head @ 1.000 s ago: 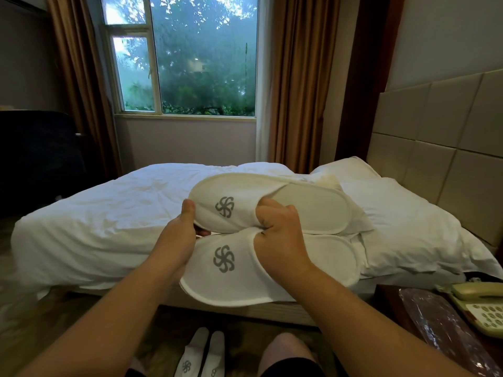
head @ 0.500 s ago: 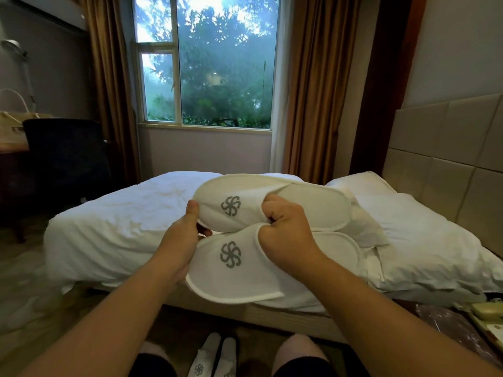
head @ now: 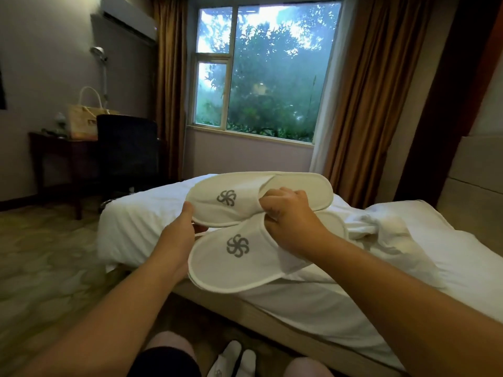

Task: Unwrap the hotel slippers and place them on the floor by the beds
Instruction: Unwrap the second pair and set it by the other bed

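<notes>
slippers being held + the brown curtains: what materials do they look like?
The slippers: soft white cloth, matte, probably terry or nonwoven; the surface looks fuzzy, with a piped rim and a grey pinwheel logo. The curtains: brown woven fabric with a faint sheen, hanging in long vertical folds; exact fibre unclear.

The far slipper (head: 258,197) touches the near slipper (head: 239,257), both held over the near edge of the bed (head: 141,213). The left grip (head: 179,229) is at their left side and the right grip (head: 291,216) is where they meet. Another pair of slippers (head: 234,359) lies on the floor (head: 54,268) between the person's knees. Far left, a bag (head: 81,121) stands on the surface (head: 49,137), with a chair (head: 128,148) before it. The window (head: 272,77) is behind the bed.
</notes>
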Available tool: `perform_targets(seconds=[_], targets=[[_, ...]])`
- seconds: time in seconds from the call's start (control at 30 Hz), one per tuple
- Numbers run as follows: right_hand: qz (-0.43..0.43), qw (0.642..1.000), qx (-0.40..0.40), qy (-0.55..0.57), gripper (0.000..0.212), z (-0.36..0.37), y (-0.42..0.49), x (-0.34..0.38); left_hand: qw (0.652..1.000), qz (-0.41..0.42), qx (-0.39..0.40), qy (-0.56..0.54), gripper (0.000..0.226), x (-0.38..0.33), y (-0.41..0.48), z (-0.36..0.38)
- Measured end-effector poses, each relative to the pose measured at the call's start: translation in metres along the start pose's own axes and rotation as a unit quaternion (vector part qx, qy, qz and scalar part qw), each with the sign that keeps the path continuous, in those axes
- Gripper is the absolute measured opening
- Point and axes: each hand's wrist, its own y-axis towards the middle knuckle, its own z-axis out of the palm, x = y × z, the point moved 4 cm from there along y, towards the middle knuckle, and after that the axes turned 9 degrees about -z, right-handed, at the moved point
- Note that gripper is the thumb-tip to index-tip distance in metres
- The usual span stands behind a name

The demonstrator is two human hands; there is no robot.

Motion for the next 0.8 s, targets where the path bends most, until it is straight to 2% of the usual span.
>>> perform_targets(seconds=[0.1,0.27,0.37,0.5,0.67,0.8], targets=[[0.003,1.0,0.0,0.029,0.007,0.025,0.016,-0.008,1.0,0.003,-0.004,-0.008,0.043,-0.002,0.011,-0.017],[0.022,0.998,-0.005,0.052,0.013,0.07,0.048,-0.034,0.996,0.056,0.001,0.071,0.027,-0.011,0.042,-0.034],[0.02,0.996,-0.01,0.09,0.02,0.099,0.073,-0.06,0.99,0.075,-0.047,0.111,0.032,-0.02,0.076,-0.039],[0.004,0.993,-0.01,0.119,0.015,0.137,0.111,-0.1,0.982,0.054,-0.127,0.128,0.043,-0.031,0.137,-0.035],[-0.006,0.991,-0.008,0.135,0.013,0.163,0.167,-0.163,0.978,0.057,-0.131,0.153,0.041,-0.062,0.211,-0.008],[-0.035,0.989,-0.013,0.144,0.018,0.149,0.225,-0.208,0.98,0.024,-0.141,0.139,0.044,-0.11,0.255,0.023]])
